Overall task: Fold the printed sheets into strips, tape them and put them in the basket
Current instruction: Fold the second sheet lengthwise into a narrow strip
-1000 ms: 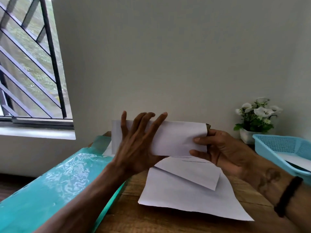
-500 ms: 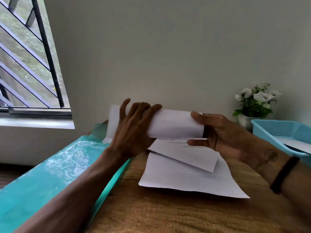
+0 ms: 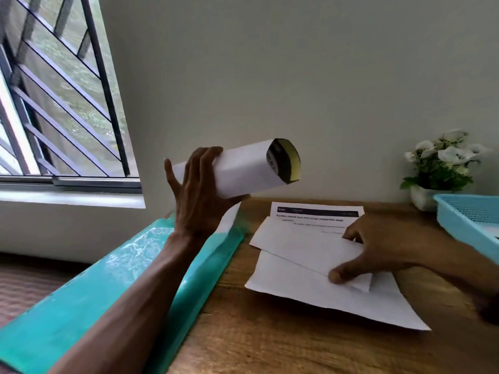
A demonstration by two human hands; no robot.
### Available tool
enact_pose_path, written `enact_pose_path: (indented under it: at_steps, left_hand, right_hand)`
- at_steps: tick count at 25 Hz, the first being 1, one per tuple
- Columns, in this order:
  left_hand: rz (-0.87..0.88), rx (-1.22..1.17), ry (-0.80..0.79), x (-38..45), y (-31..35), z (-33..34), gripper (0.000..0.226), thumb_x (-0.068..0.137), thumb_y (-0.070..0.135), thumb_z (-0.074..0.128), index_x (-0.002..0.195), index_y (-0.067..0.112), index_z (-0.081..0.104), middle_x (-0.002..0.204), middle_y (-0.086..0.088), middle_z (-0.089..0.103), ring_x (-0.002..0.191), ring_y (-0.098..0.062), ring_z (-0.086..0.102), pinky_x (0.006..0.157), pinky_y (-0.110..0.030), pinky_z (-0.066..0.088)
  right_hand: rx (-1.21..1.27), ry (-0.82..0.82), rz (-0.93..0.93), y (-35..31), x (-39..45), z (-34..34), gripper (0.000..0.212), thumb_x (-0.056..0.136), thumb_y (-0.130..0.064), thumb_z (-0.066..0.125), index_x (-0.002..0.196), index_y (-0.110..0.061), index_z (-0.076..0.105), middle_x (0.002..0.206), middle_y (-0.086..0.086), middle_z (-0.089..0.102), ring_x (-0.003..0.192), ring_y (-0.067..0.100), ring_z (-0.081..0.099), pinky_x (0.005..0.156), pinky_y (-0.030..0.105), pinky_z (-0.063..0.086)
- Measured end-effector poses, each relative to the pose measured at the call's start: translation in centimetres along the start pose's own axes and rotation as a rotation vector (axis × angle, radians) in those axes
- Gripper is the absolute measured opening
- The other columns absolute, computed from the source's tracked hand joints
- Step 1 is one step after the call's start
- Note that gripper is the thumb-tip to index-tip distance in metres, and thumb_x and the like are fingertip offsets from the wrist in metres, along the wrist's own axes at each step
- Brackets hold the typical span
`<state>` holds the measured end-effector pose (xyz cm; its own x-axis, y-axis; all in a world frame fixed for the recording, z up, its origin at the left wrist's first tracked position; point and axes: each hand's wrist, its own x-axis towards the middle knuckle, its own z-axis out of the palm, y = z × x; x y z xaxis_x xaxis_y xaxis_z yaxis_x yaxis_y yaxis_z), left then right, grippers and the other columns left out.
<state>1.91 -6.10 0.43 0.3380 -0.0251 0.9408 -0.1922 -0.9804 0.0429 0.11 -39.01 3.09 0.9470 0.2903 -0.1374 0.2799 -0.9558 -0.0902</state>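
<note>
My left hand (image 3: 197, 198) holds up a white folded sheet (image 3: 240, 171) curved round a roll of tape (image 3: 283, 161), whose dark core and yellow edge show at the right end. Down on the wooden table (image 3: 270, 346), my right hand (image 3: 378, 249) pinches the right end of a folded strip (image 3: 299, 244), thumb on top. That strip lies across a flat white sheet (image 3: 337, 298) and a printed sheet (image 3: 316, 213). The light blue basket (image 3: 464, 220) stands at the right edge with a sheet inside.
A pot of white flowers (image 3: 445, 168) stands against the wall behind the basket. A glossy turquoise board (image 3: 108, 287) runs along the table's left side. A barred window (image 3: 54, 103) is at the left.
My right hand let go of the wrapped roll and dropped to the folded strip on the table. My left hand lifted the roll and tilted it, so its open end shows.
</note>
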Motion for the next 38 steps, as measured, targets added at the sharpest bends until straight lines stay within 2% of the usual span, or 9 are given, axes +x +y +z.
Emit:
enact_pose_path:
  at_steps: [3,7,10,12,16,19,21,26,38]
  left_hand:
    - [-0.002,-0.057,0.051,0.0,0.0,-0.1,0.098,0.074,0.068,0.080,0.143,0.018,0.032,0.147,-0.011,0.052,0.141,-0.029,0.048,0.124,-0.069,0.000]
    - [-0.041,-0.061,0.042,-0.5,-0.6,0.2,0.098,0.073,0.063,0.083,0.143,0.018,0.031,0.146,-0.011,0.052,0.139,-0.029,0.049,0.123,-0.070,0.004]
    - [-0.089,-0.070,0.052,-0.8,-1.1,0.6,0.095,0.074,0.062,0.083,0.143,0.020,0.033,0.144,-0.008,0.053,0.138,-0.026,0.049,0.124,-0.068,0.005]
    - [-0.102,-0.053,0.067,-0.9,-1.1,0.6,0.091,0.075,0.060,0.083,0.143,0.021,0.035,0.143,-0.007,0.052,0.138,-0.026,0.048,0.124,-0.066,0.006]
    - [-0.116,0.062,0.089,-0.9,-1.2,0.6,0.083,0.074,0.033,0.082,0.144,0.020,0.039,0.139,-0.009,0.051,0.137,-0.028,0.044,0.120,-0.069,0.013]
    - [-0.191,0.152,0.049,-1.0,-1.5,0.6,0.081,0.072,0.024,0.076,0.146,0.022,0.042,0.136,-0.008,0.051,0.135,-0.030,0.042,0.120,-0.069,0.010]
    - [-0.214,0.182,0.014,-1.2,-1.6,0.6,0.082,0.071,0.022,0.075,0.146,0.023,0.044,0.134,-0.008,0.050,0.133,-0.032,0.042,0.120,-0.069,0.010]
    - [-0.145,0.192,-0.048,-1.4,-1.5,1.0,0.084,0.066,0.022,0.081,0.143,0.021,0.047,0.130,-0.009,0.049,0.130,-0.036,0.045,0.118,-0.070,0.012]
    - [-0.046,0.095,-0.095,-1.4,-1.1,1.3,0.095,0.068,0.042,0.079,0.153,0.022,0.041,0.131,-0.013,0.047,0.130,-0.036,0.040,0.121,-0.068,0.011]
  right_hand:
    - [0.078,0.018,-0.018,0.3,0.7,0.6,0.112,0.030,-0.097,0.071,0.123,-0.036,0.061,0.120,-0.015,0.061,0.099,0.007,0.059,0.090,0.028,0.053]
    - [0.236,0.151,-0.105,1.1,0.8,0.3,0.069,0.060,-0.060,0.091,0.117,-0.036,0.060,0.111,-0.014,0.060,0.095,0.005,0.057,0.067,0.014,0.043]
    - [0.587,0.223,-0.227,2.1,0.9,-0.5,0.031,0.076,-0.028,0.089,0.102,-0.026,0.072,0.096,-0.012,0.072,0.087,0.014,0.069,0.057,0.010,0.051]
    - [0.666,0.399,-0.305,3.0,1.1,-1.0,0.017,0.080,-0.021,0.086,0.094,-0.027,0.077,0.086,-0.009,0.077,0.083,0.015,0.073,0.057,0.013,0.053]
    - [0.883,0.749,-0.335,4.0,0.6,-1.9,0.012,0.090,-0.006,0.075,0.099,-0.012,0.074,0.096,0.002,0.073,0.068,-0.005,0.069,0.049,0.010,0.051]
    - [1.045,0.885,-0.250,5.9,1.3,-2.0,0.018,0.090,-0.015,0.077,0.107,-0.019,0.075,0.103,0.009,0.075,0.078,0.022,0.077,0.067,0.040,0.065]
    - [1.216,0.879,-0.225,6.5,1.6,-1.6,0.022,0.091,-0.015,0.077,0.113,-0.018,0.074,0.104,0.012,0.076,0.081,0.039,0.076,0.080,0.057,0.062]
    - [1.359,0.783,-0.258,5.1,1.9,-0.2,0.017,0.091,-0.004,0.072,0.107,-0.011,0.072,0.097,0.013,0.075,0.067,0.019,0.076,0.053,0.023,0.058]
    - [1.216,0.741,-0.252,5.0,2.1,0.4,0.015,0.091,-0.006,0.074,0.100,-0.017,0.074,0.100,0.014,0.073,0.064,0.005,0.073,0.050,0.018,0.055]
